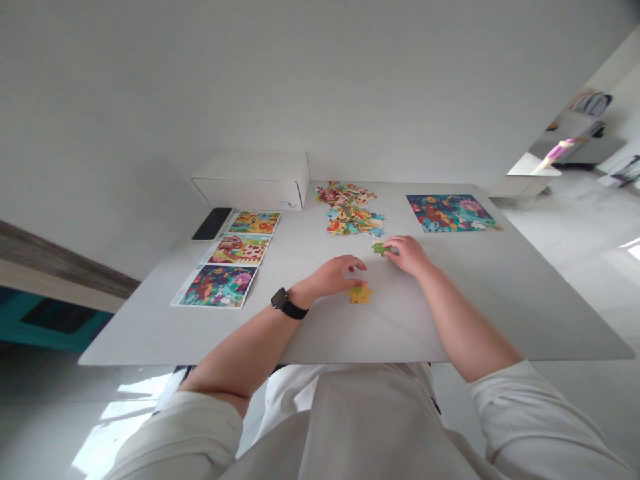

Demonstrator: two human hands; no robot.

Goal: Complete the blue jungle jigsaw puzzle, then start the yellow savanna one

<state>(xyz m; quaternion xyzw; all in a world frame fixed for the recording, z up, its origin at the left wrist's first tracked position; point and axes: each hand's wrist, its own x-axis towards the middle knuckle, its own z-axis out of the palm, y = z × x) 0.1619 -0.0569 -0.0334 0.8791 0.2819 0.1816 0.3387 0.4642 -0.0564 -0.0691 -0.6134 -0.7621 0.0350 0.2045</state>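
Observation:
My right hand (407, 257) pinches a small green puzzle piece (380, 249) at its fingertips, low over the pale table top (400, 327). My left hand (333, 277) rests a little to the left, holding nothing, its fingertips just above a small yellow cluster of joined puzzle pieces (359, 294). Two loose heaps of multicoloured puzzle pieces (354, 220) lie farther off, beyond both hands. A black watch (285, 303) circles my left wrist.
Three printed picture sheets (239, 250) line the table's left side, beside a black phone (212, 224) and a white box (250, 180) at the far edge. A larger colourful picture (451, 213) lies at the far right. The table's near edge passes under my forearms.

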